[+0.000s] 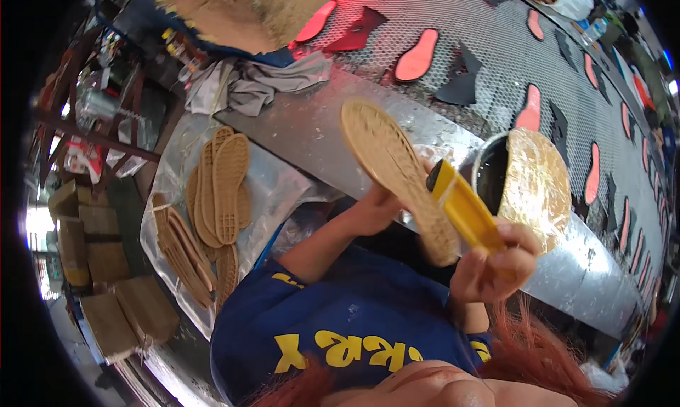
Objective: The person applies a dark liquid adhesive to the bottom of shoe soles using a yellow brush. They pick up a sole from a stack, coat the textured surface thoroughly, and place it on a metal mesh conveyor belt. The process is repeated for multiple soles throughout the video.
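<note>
In my left hand (375,210) is a tan shoe sole (388,146), gripped from beneath near its middle and tilted up in front of me. My right hand (499,264) is closed round the yellow handle of a brush (469,212). The brush's dark tip lies close to the sole's right edge; whether they touch I cannot tell. Just beyond the brush stands a round metal pot (489,175) with dark contents. A brown, tape-covered board (535,187) covers its right part. More tan soles (230,177) are stacked on a clear plastic sheet to my left.
A metal ledge (304,120) runs in front of me. Past it, a mesh conveyor (482,25) carries pink insoles (418,55) and dark cut pieces (462,78). A grey cloth (248,85) lies at the ledge's far left. Cardboard boxes (117,322) stand on the left.
</note>
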Tool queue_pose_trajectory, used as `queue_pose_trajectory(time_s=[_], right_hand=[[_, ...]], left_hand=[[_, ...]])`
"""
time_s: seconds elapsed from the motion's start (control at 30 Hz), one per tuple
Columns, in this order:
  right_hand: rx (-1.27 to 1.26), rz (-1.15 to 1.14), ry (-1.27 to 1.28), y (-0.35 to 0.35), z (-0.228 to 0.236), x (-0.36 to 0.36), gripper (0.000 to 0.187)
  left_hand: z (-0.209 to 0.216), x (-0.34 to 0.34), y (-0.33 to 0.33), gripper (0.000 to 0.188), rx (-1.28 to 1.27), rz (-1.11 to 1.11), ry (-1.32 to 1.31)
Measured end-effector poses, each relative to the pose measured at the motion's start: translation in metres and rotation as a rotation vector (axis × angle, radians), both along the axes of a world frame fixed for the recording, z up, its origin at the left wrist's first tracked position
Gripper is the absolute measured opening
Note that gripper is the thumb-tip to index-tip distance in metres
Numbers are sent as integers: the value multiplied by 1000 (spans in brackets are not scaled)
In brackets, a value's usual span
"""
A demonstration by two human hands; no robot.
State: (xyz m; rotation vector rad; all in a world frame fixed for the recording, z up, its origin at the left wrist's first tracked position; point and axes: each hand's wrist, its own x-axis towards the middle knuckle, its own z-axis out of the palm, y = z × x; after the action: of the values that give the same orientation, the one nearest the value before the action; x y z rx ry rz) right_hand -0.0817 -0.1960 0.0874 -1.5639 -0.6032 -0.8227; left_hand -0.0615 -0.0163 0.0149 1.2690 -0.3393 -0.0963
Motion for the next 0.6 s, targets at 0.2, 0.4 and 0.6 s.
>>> queue_pose_trajectory(time_s=[0.2, 0.4, 0.6], right_hand=[[-73, -40, -33, 3, -13, 31, 20], [-317, -13, -71, 1, -20, 52, 28], [-213, 215, 47, 7, -23, 5, 30]], left_hand=[[18, 6, 0, 88, -502, -234, 320], [22, -8, 4, 81, -735, -485, 596], [5, -6, 8, 81, -670, -408, 706]])
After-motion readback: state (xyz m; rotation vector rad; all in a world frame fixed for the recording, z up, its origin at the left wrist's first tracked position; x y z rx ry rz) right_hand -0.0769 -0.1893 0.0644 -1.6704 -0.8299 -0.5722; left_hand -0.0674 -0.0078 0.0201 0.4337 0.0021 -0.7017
